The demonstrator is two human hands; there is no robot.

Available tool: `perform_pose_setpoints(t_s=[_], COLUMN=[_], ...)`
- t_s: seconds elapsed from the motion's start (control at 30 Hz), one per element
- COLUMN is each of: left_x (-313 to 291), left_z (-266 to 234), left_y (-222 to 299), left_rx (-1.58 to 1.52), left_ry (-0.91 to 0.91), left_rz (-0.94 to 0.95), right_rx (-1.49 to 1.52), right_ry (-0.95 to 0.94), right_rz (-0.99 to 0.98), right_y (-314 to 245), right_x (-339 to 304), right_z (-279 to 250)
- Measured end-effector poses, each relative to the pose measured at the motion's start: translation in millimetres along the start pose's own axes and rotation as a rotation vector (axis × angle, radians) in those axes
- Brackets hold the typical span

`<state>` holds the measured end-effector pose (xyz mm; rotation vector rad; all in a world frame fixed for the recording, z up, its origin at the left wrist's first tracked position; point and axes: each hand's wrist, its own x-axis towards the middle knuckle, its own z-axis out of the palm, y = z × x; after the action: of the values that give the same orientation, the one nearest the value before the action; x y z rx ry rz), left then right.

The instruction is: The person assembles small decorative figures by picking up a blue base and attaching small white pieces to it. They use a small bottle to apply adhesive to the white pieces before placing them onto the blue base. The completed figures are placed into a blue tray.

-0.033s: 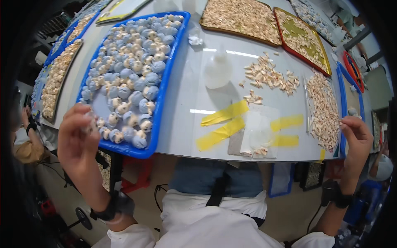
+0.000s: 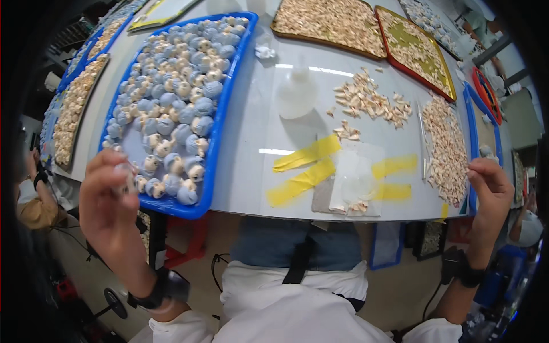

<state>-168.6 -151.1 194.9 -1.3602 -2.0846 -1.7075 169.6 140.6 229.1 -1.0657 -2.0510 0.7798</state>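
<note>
My left hand (image 2: 108, 191) is closed at the left edge of the table, its fingertips pinching a small round doll head (image 2: 124, 178). Beside it lies a blue tray (image 2: 213, 146) filled with similar small round heads (image 2: 184, 134), light blue on one side and cream with a dotted face on the other. At the far right, my right hand (image 2: 490, 186) is closed in a pinch by the edge of the table. Anything between those fingertips is too small to make out. Nearest to it is a spread of small cream, pink-tinged pieces (image 2: 445, 154).
A translucent squeeze bottle (image 2: 297, 97) stands mid-table. Yellow tape strips (image 2: 306, 154) flank a whitish pad (image 2: 353, 180). Loose cream pieces (image 2: 369, 100) lie beyond it. Two trays (image 2: 329, 26) (image 2: 414, 48) of such pieces sit at the back. A person's arm (image 2: 43, 186) shows at far left.
The whole view has shifted slightly, with the table's things sitting a little further left. Both hands keep their pinches.
</note>
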Motion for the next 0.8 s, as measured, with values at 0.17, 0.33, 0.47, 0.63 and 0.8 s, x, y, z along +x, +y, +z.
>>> perform_pose_setpoints(t_s=[0.17,0.33,0.47,0.63,0.8], left_x=[-27,-43,-44,-38,-42], left_z=[55,89,106,111,109], left_y=[39,26,44,49,34], left_rx=[-0.512,-0.819,-0.834,-0.877,-0.926], left_ry=[-0.041,-0.255,-0.213,-0.222,-0.296], left_rz=[-0.353,-0.295,-0.515,-0.694,-0.615], right_rx=[0.116,0.107,-0.094,-0.288,-0.352], right_ry=[-0.114,-0.372,-0.441,-0.453,-0.398], right_rz=[0.002,-0.162,-0.382,-0.47,-0.554], right_y=[-46,-64,-72,-81,-84], right_x=[-10,-10,-4,1,3], right_z=[43,71,101,105,112])
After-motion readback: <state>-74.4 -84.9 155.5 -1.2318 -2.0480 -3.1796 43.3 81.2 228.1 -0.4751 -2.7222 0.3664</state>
